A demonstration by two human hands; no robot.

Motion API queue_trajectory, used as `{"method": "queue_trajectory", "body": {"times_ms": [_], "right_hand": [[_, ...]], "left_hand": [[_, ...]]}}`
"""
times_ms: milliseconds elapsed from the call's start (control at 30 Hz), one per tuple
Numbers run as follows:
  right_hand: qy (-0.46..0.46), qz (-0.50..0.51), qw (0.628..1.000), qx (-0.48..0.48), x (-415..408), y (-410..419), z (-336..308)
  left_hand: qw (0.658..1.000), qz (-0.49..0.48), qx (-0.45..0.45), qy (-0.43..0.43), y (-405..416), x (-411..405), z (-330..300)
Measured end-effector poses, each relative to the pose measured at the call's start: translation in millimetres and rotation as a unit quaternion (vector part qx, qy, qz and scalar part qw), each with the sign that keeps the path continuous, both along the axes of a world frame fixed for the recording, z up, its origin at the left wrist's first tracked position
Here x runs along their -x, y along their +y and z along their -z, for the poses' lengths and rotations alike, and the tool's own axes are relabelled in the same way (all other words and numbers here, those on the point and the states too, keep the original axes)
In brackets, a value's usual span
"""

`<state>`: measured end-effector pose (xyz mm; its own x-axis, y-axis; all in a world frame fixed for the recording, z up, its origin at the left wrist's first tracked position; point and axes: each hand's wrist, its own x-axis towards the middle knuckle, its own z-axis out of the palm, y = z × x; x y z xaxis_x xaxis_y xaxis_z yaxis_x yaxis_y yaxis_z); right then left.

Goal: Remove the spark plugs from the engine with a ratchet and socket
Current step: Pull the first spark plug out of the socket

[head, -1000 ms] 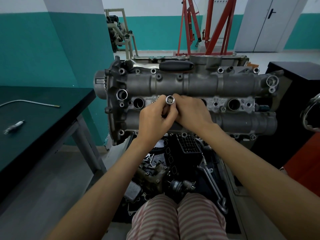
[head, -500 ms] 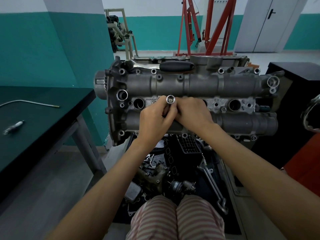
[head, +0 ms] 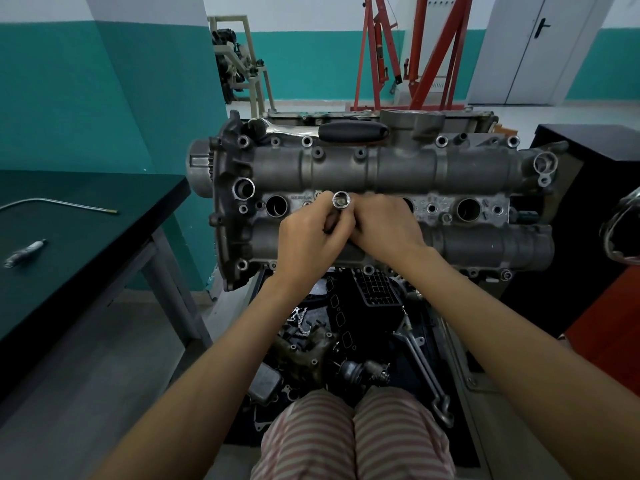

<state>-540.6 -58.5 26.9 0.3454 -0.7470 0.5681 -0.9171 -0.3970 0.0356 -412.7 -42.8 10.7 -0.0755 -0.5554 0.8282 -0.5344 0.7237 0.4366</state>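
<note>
The grey engine head lies in front of me with a row of round spark plug wells; one open well shows at the left and another at the right. My left hand grips a chrome socket whose open end points up toward me. My right hand is closed beside it, touching the left hand and the socket's lower part; what it holds is hidden. A ratchet with a black handle rests on the far side of the engine. One spark plug lies on the dark table.
A dark green table at the left carries a bent metal rod. Loose engine parts and a wrench lie on the floor below the engine. A black cabinet stands at the right, a red hoist behind.
Both hands stay together over the middle wells; the socket has shifted only slightly in the fingers.
</note>
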Motion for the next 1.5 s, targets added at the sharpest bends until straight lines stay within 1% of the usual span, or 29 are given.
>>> {"method": "queue_trajectory", "body": {"times_ms": [267, 467, 600, 733, 867, 1067, 1267, 1500], "right_hand": [[-0.001, -0.002, 1.0, -0.006, -0.9, 3.7, -1.7], [-0.008, -0.011, 1.0, 0.002, -0.6, 6.2, -2.4], [-0.027, -0.023, 0.999, -0.007, -1.4, 5.8, -2.1], [-0.016, -0.005, 1.0, 0.002, -0.9, 5.0, -1.7], [-0.03, -0.006, 1.0, 0.001, -0.3, 6.7, -3.3], [-0.002, -0.013, 1.0, 0.01, -0.5, 5.9, -3.1], [-0.032, -0.039, 0.999, -0.008, -1.0, 5.5, -2.3], [-0.031, -0.015, 0.999, 0.008, -2.1, 6.8, -3.4]], "left_hand": [[1.0, 0.0, -0.006, -0.006, 2.3, -0.6, -1.9], [1.0, -0.001, -0.028, 0.004, 2.2, 0.2, -1.2], [1.0, 0.003, -0.027, 0.001, 2.9, -0.1, -1.5], [1.0, -0.007, -0.019, 0.006, 0.9, 0.9, -1.5], [1.0, -0.01, -0.01, 0.021, -3.0, 1.0, -0.8], [1.0, -0.008, -0.003, 0.013, -1.7, 0.9, -0.7], [0.999, 0.003, -0.03, 0.019, 1.8, 1.7, -0.5], [1.0, -0.004, -0.015, 0.021, -1.1, 0.8, -0.9]]}}
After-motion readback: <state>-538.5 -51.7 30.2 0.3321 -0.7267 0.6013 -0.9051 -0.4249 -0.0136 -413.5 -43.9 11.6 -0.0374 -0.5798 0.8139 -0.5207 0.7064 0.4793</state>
